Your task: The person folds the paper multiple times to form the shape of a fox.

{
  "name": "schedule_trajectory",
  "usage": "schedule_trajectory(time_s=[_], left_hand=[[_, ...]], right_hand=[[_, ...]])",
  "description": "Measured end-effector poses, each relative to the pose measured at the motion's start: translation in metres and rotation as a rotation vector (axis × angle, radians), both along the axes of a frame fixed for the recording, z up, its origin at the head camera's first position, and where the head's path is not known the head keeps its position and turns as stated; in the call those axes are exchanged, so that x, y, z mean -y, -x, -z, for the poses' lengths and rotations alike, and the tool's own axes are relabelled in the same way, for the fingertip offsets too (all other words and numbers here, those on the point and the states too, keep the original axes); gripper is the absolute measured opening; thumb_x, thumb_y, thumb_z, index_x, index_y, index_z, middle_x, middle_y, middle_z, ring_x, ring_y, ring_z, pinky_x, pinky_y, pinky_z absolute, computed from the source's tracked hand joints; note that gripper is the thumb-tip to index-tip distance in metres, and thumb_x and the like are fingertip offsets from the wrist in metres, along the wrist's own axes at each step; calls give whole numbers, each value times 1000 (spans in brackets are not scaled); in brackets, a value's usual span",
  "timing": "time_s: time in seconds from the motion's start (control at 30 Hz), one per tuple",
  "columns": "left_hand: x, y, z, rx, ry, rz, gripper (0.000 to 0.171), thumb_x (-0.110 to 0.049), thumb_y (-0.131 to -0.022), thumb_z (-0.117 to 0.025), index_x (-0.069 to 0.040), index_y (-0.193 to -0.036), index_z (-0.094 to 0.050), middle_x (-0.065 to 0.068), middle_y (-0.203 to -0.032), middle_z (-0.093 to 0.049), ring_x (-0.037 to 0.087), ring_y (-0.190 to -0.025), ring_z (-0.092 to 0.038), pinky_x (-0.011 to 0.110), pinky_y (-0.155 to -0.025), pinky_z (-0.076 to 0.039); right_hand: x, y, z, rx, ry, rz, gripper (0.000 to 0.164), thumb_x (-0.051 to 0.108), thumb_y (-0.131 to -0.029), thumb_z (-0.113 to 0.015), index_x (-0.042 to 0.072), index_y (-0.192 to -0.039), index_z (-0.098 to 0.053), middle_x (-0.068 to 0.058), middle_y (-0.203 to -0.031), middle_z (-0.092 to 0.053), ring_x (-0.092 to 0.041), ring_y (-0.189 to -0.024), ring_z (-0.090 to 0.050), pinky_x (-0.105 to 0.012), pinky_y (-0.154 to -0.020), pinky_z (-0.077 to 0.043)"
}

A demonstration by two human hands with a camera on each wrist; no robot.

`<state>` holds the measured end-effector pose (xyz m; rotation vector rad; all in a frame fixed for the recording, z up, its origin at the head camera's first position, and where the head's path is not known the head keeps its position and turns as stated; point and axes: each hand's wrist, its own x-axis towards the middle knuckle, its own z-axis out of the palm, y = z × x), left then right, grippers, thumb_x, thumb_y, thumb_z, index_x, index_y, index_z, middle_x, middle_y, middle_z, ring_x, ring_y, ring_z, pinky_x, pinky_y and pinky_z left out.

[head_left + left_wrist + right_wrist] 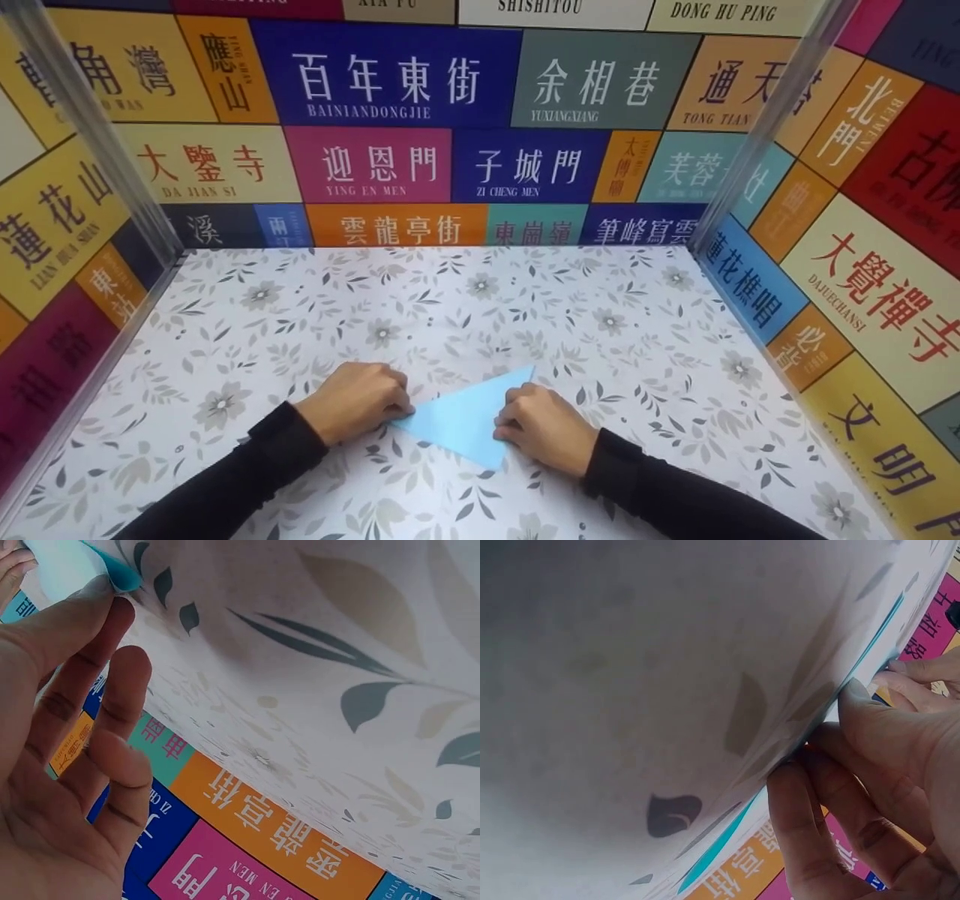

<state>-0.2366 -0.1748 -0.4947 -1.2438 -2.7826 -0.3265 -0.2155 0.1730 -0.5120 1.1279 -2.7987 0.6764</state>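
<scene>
A light blue sheet of folded paper (461, 420) lies on the patterned tabletop, its outline roughly triangular with one narrow tip to the left. That left tip is pinched between the thumb and index finger of my left hand (361, 401); the left wrist view shows the paper (64, 570) at the thumb tip, the other fingers loosely bent. My right hand (547, 427) grips the right edge between thumb and fingers. Seen from the right wrist, the paper (721, 846) is nearly edge-on, a thin teal strip beside the right fingertips.
The white tabletop (300, 322) carries a grey flower and leaf print. Panels with coloured blocks of Chinese lettering stand around it: a back wall (367, 163), a left wall (52, 217) and a right wall (870, 285). Clear strips run along the corners.
</scene>
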Motion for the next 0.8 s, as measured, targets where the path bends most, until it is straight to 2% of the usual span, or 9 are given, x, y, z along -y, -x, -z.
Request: schedule_trajectory(time_s=[0.17, 0.4, 0.57, 0.8], left_hand=[[-1, 1, -1, -5, 9, -9, 8, -22, -101, -90, -23, -109, -94, -5, -95, -83, 17, -84, -78, 35, -76, -67], [-1, -1, -3, -53, -6, -6, 7, -22, -99, -92, -22, -106, -94, -4, -93, -83, 18, -82, -77, 35, -75, -67], [7, -6, 3, -47, -43, -27, 8, -20, -97, -94, -23, -104, -94, -5, -94, -84, 16, -81, -75, 34, -74, -66], [13, -8, 5, -65, -59, -10, 11, -18, -97, -94, -25, -105, -94, -5, -94, -84, 13, -76, -69, 29, -68, -60]], right_hand=[[0, 1, -2, -9, -3, 0, 6, 17, -99, -92, 11, -103, -93, 1, -91, -76, -12, -86, -64, -32, -79, -61], [-1, 2, -1, -28, -15, -6, 7, 18, -100, -92, 12, -101, -93, 1, -90, -76, -13, -86, -64, -32, -79, -60], [-1, 2, 1, -22, -24, -27, 8, 19, -100, -91, 12, -101, -93, 1, -91, -76, -13, -86, -64, -32, -79, -59], [0, 2, 1, -8, -14, -22, 8, 19, -101, -91, 11, -101, -93, 1, -90, -76, -12, -85, -63, -31, -79, -59]])
